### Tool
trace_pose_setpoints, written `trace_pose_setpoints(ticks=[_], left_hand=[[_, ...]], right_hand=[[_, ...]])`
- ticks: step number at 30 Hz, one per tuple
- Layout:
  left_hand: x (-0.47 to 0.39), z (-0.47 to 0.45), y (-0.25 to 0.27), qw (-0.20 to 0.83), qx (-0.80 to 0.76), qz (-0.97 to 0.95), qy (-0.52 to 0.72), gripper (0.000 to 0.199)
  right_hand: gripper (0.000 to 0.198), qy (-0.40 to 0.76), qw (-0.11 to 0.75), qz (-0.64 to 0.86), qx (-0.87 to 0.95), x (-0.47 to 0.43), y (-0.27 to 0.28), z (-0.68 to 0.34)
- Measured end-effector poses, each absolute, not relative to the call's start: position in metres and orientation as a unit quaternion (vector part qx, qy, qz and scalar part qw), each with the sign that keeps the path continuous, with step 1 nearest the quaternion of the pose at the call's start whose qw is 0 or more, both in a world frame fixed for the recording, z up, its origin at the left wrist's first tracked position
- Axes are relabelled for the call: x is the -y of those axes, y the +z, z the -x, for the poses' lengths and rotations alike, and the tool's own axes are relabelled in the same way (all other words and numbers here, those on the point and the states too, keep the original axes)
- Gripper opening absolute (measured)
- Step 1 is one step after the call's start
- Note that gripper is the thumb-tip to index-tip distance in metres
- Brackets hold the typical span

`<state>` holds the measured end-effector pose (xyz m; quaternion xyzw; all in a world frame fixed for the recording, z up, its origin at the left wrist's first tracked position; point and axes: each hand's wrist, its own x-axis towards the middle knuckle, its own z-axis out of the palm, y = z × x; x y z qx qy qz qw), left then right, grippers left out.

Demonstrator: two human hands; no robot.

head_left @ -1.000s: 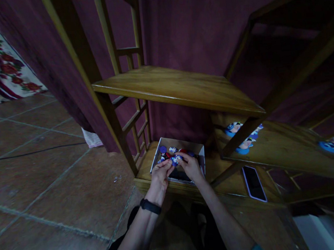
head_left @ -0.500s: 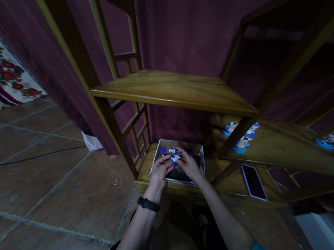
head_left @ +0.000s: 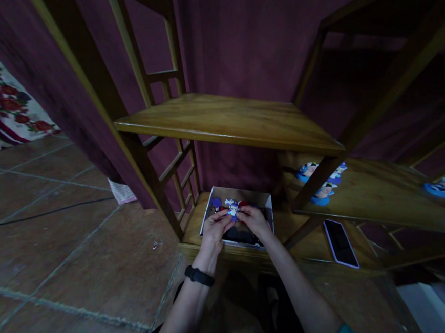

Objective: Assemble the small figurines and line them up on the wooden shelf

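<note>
A small purple-and-white figurine [head_left: 232,210] is held between both hands, over an open shallow box [head_left: 243,190]. My left hand [head_left: 215,228] pinches it from the left, and my right hand [head_left: 254,221] grips its right side with bent fingers. Inside the box a round purple piece [head_left: 216,202] lies at the left, among dark and red items too dim to name. A dark band [head_left: 199,275] is around my left wrist.
The box sits on the low board of a wooden shelf unit [head_left: 226,116], under an overhanging shelf. Several blue-and-white figurines [head_left: 322,193] stand on the right shelf. Below them lies a phone [head_left: 340,243]. A black cable [head_left: 56,210] crosses the tiled floor.
The figurine has turned and now shows its front more plainly between my fingers. Both hands stay over the box, and the view has shifted slightly.
</note>
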<state>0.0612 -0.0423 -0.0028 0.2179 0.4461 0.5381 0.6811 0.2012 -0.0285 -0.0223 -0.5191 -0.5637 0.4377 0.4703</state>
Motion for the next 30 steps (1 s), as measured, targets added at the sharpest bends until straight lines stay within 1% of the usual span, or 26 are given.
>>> trace_pose_setpoints(ticks=[4, 12, 16, 19, 22, 25, 28, 30], left_hand=[[0.044, -0.061, -0.001, 0.670, -0.450, -0.223, 0.547, 0.023], [0.046, -0.060, -0.002, 0.669, -0.455, -0.211, 0.549, 0.019], [0.045, -0.057, -0.002, 0.684, -0.449, -0.199, 0.540, 0.018], [0.044, -0.056, -0.001, 0.688, -0.441, -0.188, 0.546, 0.020], [0.044, -0.059, -0.002, 0.679, -0.441, -0.188, 0.557, 0.025], [0.044, -0.063, -0.003, 0.661, -0.446, -0.202, 0.568, 0.028], [0.043, -0.065, -0.003, 0.653, -0.457, -0.206, 0.568, 0.028], [0.042, -0.064, -0.002, 0.651, -0.464, -0.199, 0.567, 0.027]], right_hand=[[0.015, 0.434, 0.462, 0.529, 0.564, 0.030, -0.019, -0.201], [0.014, 0.443, 0.483, 0.532, 0.536, 0.032, -0.017, -0.198], [0.015, 0.443, 0.483, 0.523, 0.545, 0.031, -0.020, -0.195], [0.019, 0.468, 0.488, 0.496, 0.545, 0.030, -0.020, -0.191], [0.031, 0.480, 0.502, 0.474, 0.542, 0.030, -0.019, -0.190], [0.037, 0.439, 0.498, 0.490, 0.565, 0.030, -0.016, -0.193], [0.034, 0.396, 0.477, 0.508, 0.598, 0.029, -0.014, -0.198], [0.032, 0.392, 0.464, 0.508, 0.611, 0.027, -0.015, -0.200]])
